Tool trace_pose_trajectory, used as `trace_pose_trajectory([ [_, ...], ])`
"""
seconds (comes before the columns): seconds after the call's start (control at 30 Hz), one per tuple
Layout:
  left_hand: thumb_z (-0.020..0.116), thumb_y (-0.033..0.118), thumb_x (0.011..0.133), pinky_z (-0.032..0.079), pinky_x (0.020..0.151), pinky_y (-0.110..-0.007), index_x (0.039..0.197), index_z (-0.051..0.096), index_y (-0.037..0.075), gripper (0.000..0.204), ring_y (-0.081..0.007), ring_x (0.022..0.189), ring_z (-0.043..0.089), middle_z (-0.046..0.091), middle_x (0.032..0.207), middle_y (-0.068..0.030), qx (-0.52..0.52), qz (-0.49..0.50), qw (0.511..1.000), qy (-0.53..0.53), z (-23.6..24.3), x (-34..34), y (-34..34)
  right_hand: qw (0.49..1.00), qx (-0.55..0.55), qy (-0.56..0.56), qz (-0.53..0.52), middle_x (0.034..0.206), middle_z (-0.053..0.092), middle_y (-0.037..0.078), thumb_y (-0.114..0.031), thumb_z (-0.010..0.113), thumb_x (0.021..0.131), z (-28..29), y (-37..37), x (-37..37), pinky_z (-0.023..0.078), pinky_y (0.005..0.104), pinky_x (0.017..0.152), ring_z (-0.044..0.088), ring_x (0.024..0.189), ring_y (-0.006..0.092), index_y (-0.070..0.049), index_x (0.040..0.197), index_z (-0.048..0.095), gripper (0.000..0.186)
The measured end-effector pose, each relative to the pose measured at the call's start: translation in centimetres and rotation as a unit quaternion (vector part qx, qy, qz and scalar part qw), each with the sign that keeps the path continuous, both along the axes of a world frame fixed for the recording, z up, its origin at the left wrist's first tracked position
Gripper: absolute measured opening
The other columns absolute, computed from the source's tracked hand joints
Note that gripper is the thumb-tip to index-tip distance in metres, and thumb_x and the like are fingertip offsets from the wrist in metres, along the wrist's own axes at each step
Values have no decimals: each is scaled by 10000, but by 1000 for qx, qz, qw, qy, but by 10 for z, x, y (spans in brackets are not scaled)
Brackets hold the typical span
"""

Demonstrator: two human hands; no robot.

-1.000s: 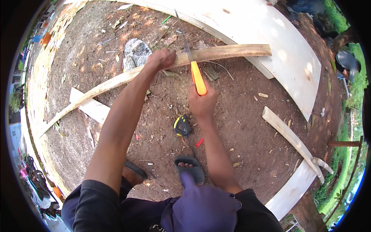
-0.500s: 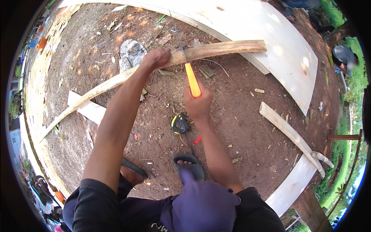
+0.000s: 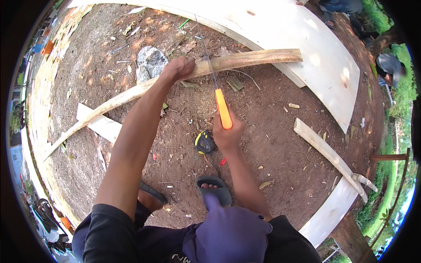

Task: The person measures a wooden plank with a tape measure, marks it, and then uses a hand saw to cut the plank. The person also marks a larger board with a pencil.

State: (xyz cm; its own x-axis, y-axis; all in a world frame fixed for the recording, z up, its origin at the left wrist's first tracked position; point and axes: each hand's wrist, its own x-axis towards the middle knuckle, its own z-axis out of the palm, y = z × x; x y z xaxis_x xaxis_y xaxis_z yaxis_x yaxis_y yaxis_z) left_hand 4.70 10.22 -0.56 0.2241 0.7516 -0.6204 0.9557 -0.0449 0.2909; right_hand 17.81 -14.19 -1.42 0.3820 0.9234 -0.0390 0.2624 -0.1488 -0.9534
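Observation:
A long pale wooden pole point(image 3: 250, 58) lies across the view, bent by the lens, from the far left ground up to the white board. My left hand point(image 3: 180, 68) is closed around it near its middle, beside a grey rock. In my right hand point(image 3: 229, 131) is the orange handle of a handsaw point(image 3: 212, 66). The thin blade crosses the pole just right of my left hand, and its tip points away past it. The handle sits on the near side, apart from the wood. How deep the blade is in the wood I cannot tell.
A black and yellow tape measure point(image 3: 204, 142) lies on the soil near my sandal point(image 3: 215, 190). The grey rock point(image 3: 151, 61) stands by the pole. A large white board point(image 3: 320, 57) fills the far right. A shorter wooden piece point(image 3: 326, 151) rests at right. Another person point(image 3: 388, 65) is partly visible beyond.
My right hand has pulled the saw back toward me, so the handle is farther from the pole. My left hand still grips the pole in nearly the same place.

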Motion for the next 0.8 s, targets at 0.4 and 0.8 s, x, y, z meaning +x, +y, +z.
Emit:
trace_pose_trajectory([
  [0.4, 300, 401, 1001, 529, 812, -545, 856, 695, -12, 590, -398, 797, 698, 698, 889, -280, 237, 17, 971, 14, -42, 12, -24, 998, 33, -49, -35, 633, 593, 85, -47, 627, 887, 34, 26, 15, 440, 338, 514, 561, 551, 152, 59, 1024, 680, 181],
  [0.8, 279, 394, 1019, 525, 658, -492, 726, 641, 54, 576, -302, 594, 637, 639, 646, -190, 353, 16, 935, -16, -49, 13, -39, 995, 76, -56, -37, 602, 556, 85, -59, 619, 911, 32, 37, 11, 418, 355, 506, 517, 534, 122, 39, 834, 608, 126],
])
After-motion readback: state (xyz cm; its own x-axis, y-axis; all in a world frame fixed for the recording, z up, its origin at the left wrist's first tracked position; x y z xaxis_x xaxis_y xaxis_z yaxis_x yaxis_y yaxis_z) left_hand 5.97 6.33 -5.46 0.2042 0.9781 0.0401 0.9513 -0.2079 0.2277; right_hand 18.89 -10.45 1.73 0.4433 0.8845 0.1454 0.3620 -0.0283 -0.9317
